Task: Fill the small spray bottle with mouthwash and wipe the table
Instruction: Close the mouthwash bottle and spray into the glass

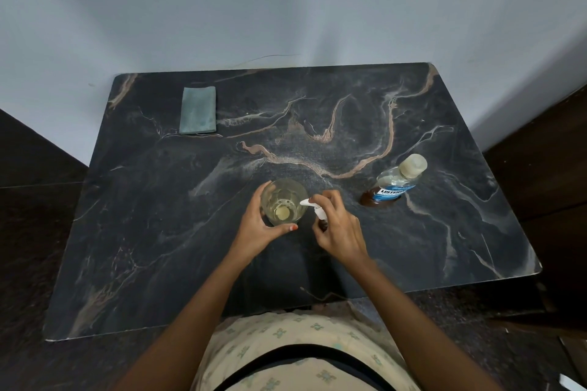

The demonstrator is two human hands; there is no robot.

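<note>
A clear glass tumbler [283, 200] stands near the middle of the dark marble table [349, 124], with pale liquid at its bottom. My left hand [259, 225] wraps around its near left side. Just right of the glass, my right hand [340, 228] closes on the small spray bottle [319, 211]; its white spray head points left toward the glass rim and its dark body is mostly hidden by my fingers. The mouthwash bottle [394, 182], clear with a blue label and a pale cap, stands upright further right.
A folded grey-green cloth [198, 110] lies at the far left of the table, close to the pale wall. Dark floor surrounds the table. A dark wooden piece stands at the far right edge.
</note>
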